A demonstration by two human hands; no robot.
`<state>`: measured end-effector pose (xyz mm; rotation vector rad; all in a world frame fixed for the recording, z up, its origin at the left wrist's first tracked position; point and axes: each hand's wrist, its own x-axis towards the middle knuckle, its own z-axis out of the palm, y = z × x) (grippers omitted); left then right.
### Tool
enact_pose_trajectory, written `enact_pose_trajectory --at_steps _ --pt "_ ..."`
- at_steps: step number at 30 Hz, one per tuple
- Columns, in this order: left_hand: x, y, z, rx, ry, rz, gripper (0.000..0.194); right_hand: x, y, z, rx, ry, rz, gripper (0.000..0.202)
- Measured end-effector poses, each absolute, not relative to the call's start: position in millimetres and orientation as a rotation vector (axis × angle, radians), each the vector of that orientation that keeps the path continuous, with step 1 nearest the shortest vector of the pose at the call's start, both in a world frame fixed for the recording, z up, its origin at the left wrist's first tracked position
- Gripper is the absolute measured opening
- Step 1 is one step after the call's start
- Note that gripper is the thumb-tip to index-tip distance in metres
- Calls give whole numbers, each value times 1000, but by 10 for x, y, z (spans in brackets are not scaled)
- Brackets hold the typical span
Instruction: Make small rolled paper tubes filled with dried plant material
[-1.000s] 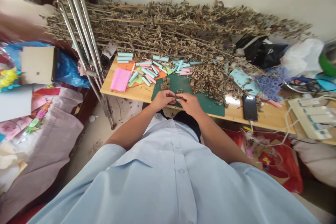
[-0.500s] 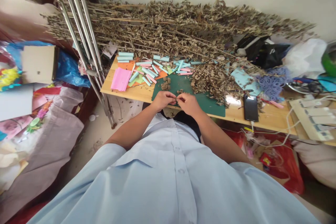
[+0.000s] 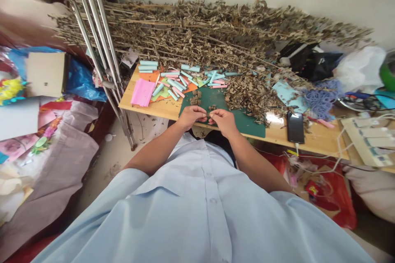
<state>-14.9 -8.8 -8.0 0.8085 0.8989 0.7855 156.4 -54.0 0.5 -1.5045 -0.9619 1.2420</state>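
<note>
Your left hand (image 3: 189,116) & right hand (image 3: 224,121) meet fingertip to fingertip at the green cutting mat's (image 3: 247,123) near edge, pinching a small dried bit (image 3: 207,118), too small to ID. Crumbled leaf pile (image 3: 195,98) sits just beyond on mat; paper rolls (image 3: 173,84) further back.

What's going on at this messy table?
A person sits at a wooden table, both hands together over a green mat. The left hand and right hand pinch something small between their fingertips; it is too small to identify. Dried leafy stems are heaped behind, with rolled paper tubes and a phone nearby.
</note>
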Motion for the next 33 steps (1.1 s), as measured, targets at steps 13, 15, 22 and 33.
enact_pose_trajectory --at_steps 13,15,22,33 --pt "-130 -83 -75 882 975 772 24 2155 -705 56 -1715 -1886 570 15" --pt "-133 -80 -73 890 976 765 25 2144 -733 34 -1672 -2009 520 18" --pt "-154 -71 -90 901 958 763 31 2208 -724 38 -1639 -1945 543 19" --pt "-118 -78 -29 966 871 760 46 1869 -645 169 -1566 -1590 853 24"
